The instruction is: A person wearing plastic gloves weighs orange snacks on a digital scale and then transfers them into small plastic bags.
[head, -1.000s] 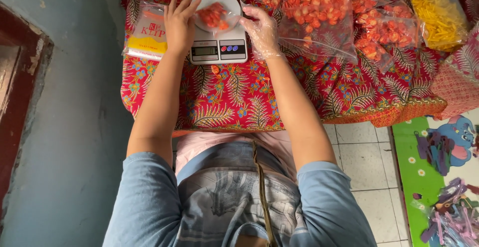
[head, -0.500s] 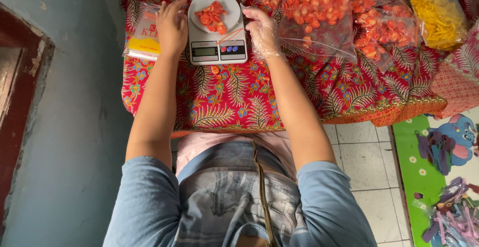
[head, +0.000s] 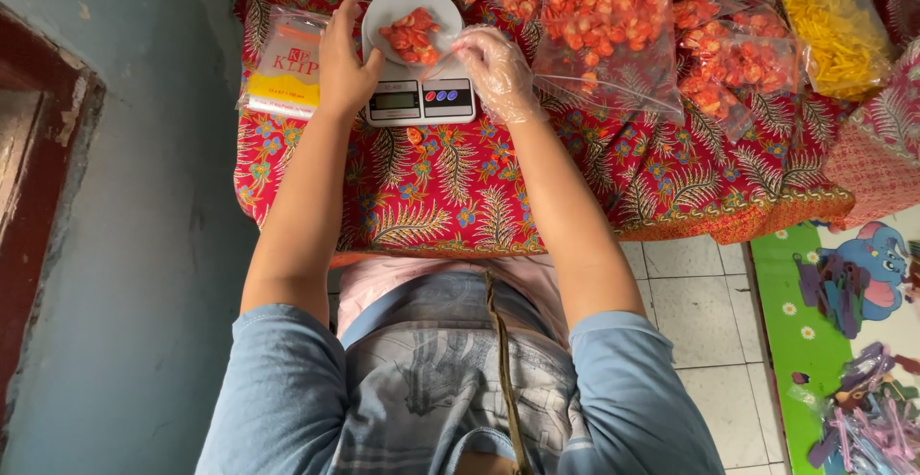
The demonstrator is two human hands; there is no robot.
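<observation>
Red cloth [head: 450, 187]: patterned cover over the table; carries every item, hangs over the near edge.
Scale [head: 418, 58]: white, round pan at the far side, display facing the person so it can be read; stands near the far-left part of the table.
Small bag [head: 412, 36]: clear, holds orange-red pieces; lies on the pan, so its weight rests on the scale alone.
Left hand [head: 343, 58]: bare, fingers extended and loose, laid along the left rim of the scale; grasps nothing, appears to steady the unit.
Right hand [head: 494, 72]: in a clear plastic glove, fingers curled and pinched at the right edge of the small bag; whether it grips the bag's mouth or only touches it cannot be told.
Bag pack [head: 285, 65]: flat packet of empty bags, left edge of the table, just beside the left hand.
Bulk bags [head: 604, 15]: large clear bags of the same orange-red pieces, far edge, right of the scale, near the gloved hand.
Yellow bag [head: 839, 29]: yellow sticks, far-right corner, well apart from both hands.
</observation>
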